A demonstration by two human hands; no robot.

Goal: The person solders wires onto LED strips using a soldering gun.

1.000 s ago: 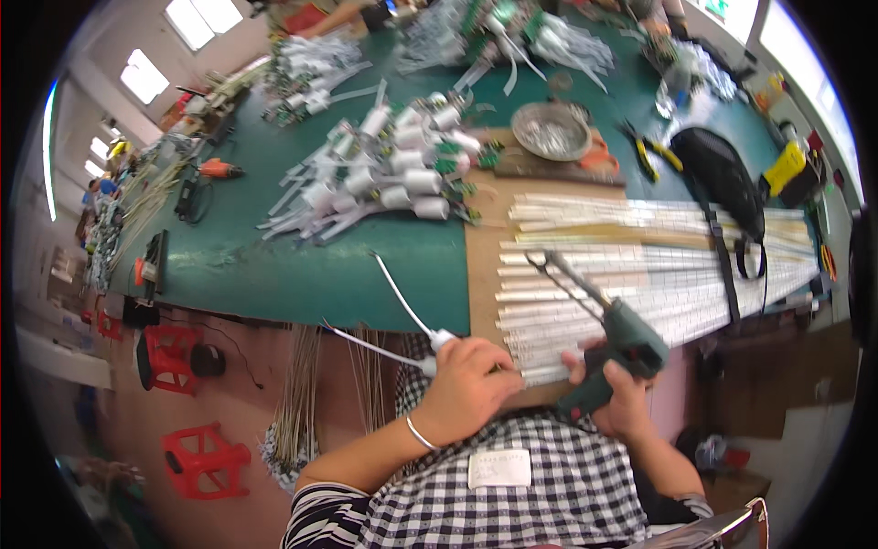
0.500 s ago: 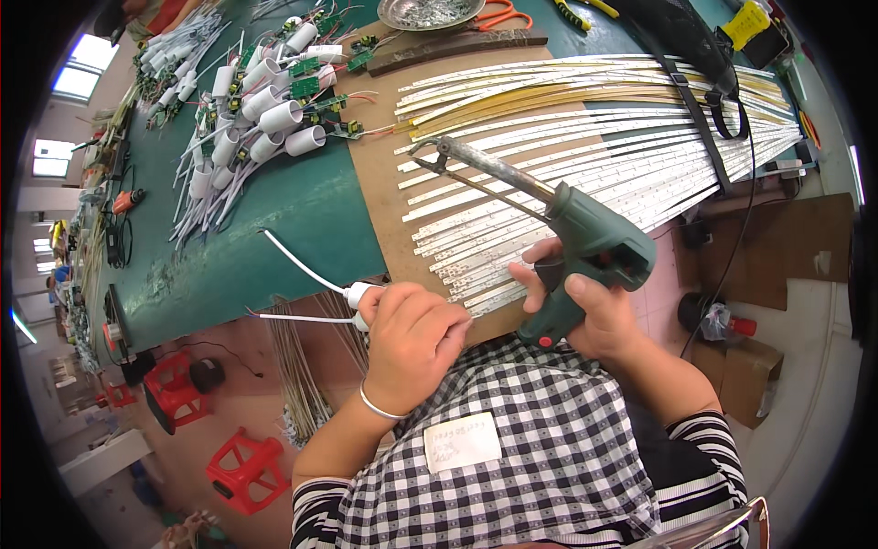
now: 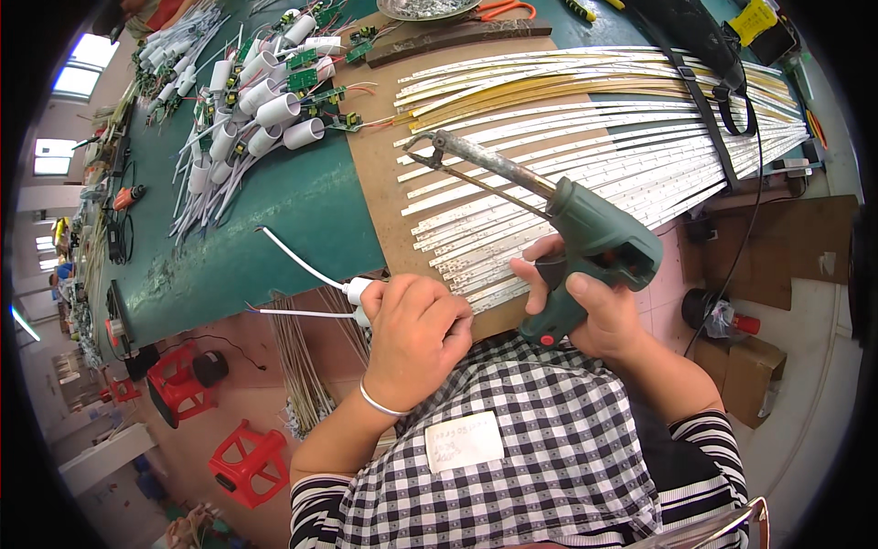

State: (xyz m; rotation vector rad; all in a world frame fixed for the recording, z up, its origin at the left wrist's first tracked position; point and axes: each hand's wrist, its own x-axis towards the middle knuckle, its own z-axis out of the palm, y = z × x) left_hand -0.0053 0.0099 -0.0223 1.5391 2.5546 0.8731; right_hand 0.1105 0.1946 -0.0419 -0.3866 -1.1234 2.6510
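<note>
At centre frame, the right hand (image 3: 599,316) is wrapped around the green soldering gun (image 3: 585,247): rigid, probably hefty, best held by its handle. The left hand (image 3: 416,334) is closed on a light white plug (image 3: 358,295) with thin, floppy wires (image 3: 288,261), at the bench (image 3: 302,229) edge.

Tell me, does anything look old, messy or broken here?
The metal barrel of the green soldering gun in the right hand looks rusty and stained. The white strips lie fanned out unevenly. Nothing looks spilled or broken.
</note>
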